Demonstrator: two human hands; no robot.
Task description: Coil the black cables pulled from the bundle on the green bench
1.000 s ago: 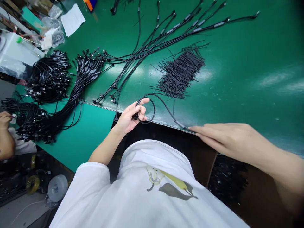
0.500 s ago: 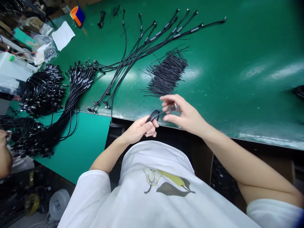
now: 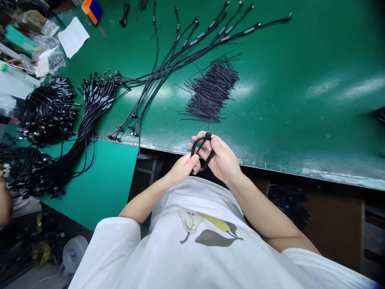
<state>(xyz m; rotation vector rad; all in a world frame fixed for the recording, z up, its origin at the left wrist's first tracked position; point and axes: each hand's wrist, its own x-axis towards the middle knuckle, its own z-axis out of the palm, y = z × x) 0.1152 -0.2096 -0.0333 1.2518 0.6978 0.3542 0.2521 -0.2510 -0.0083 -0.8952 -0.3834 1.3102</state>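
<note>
Gripping coiled black cable (image 3: 207, 161) in left hand (image 3: 183, 169) and right hand (image 3: 225, 160), at near edge of green surface (image 3: 288, 116), close to pile of thin black ties (image 3: 212, 92).

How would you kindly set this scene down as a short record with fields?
Held item: coiled black cable, between left hand and right hand
Cable end: black connector near the right thumb
Work surface: green table
Beyond hands: pile of thin black strips
Left of pile: crossing black cables
Farther left: thick cable bundle
Upper left: white paper
</note>
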